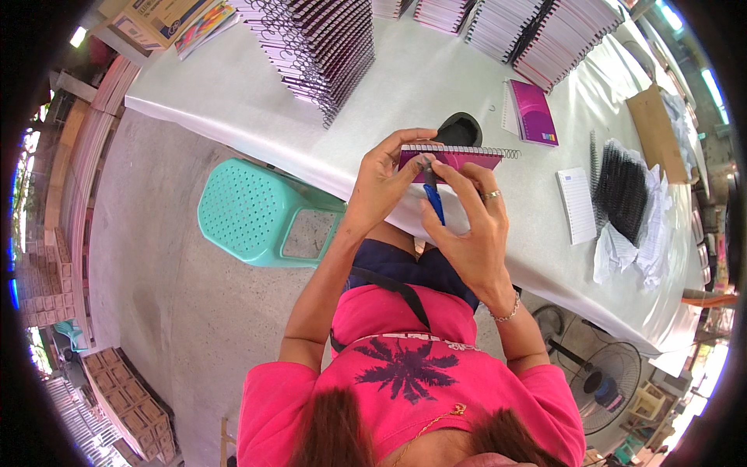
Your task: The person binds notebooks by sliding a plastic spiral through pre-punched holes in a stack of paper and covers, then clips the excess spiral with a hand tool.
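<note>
Above the table's near edge, my left hand (383, 183) grips a purple spiral notebook (486, 161), fingers behind it and thumb in front. The notebook's binding runs along its top, and a loose end of wire coil (510, 153) sticks out past its right corner. My right hand (475, 226) is closed around a small blue-handled tool (433, 204), which looks like pliers. Its grey head points up at the notebook's front, close to my left thumb; my fingers partly hide the jaws. Just behind the notebook sits a black rounded object (457, 130).
A tall stack of spiral notebooks (319, 54) stands at the far left of the white table (233, 97), with more stacks (545, 39) behind. A purple notebook (534, 114), a lined pad (576, 205) and black coils (622, 191) lie right. A turquoise stool (249, 210) stands left; a fan (603, 381), lower right.
</note>
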### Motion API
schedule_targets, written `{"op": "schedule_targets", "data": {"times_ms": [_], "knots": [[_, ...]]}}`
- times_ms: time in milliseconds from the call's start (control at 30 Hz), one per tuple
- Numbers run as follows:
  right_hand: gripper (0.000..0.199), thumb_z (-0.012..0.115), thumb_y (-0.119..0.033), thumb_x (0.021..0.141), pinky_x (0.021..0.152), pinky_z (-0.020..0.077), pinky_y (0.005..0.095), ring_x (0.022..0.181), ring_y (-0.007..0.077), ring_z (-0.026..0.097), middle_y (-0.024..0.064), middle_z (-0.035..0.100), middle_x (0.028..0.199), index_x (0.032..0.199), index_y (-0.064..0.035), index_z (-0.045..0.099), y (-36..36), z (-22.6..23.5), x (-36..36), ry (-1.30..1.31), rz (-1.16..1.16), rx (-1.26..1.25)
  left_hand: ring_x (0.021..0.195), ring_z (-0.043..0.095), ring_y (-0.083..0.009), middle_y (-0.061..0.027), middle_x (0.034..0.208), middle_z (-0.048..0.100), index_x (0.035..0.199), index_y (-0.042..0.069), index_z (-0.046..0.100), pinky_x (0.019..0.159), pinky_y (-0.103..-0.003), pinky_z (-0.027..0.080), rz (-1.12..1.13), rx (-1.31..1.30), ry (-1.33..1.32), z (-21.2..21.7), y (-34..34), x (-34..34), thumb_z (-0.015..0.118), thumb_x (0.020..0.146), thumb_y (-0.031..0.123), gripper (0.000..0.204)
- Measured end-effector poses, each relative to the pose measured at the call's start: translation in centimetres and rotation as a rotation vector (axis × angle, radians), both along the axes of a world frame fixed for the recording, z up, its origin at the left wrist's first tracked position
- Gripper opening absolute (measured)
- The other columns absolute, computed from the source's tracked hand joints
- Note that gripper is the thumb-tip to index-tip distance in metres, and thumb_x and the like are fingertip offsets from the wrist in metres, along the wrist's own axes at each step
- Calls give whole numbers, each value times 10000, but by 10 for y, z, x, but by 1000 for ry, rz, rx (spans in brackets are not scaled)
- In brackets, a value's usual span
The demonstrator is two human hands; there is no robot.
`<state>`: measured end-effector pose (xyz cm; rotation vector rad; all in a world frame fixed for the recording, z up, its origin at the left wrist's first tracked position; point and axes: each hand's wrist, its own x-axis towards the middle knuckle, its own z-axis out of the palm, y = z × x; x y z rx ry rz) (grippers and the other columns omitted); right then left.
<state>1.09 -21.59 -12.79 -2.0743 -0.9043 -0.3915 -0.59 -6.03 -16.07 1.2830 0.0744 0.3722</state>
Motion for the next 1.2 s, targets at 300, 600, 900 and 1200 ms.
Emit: {"op": "schedule_targets", "data": {"times_ms": [300,600,900,1200], "knots": [[444,775,-134,726,747,518,396,878,281,622,113,601,1075,1159,-102,680,13,-10,-5,15,11,-11,935,626,-80,-71,1079,689,1195,-15,645,823,-226,530,8,170,135,5,6,-8,512,960,-38,271],[354,673,-139,867,623,523,338,706,227,635,102,622,1001,1204,-56,605,7,-10,-4,551,216,174,894,676,-120,-109,962,726,1193,-11,641,800,-262,542,155,473,106,2,-2,-11,476,902,-102,347],[306,584,-189,972,661,491,252,774,115,593,76,571,994,1212,-8,529,-27,19,31,1263,534,282,729,601,-68,-52,837,707,1161,33,671,648,-246,504,164,487,245,24,-11,-21,582,904,-4,274],[341,631,-93,854,970,376,449,1109,352,518,167,548,1136,1188,-60,564,-79,-19,88,238,-173,-255,753,593,-68,-17,916,688,1168,29,693,690,-212,482,738,746,-137,199,59,-7,679,914,104,265]]}}
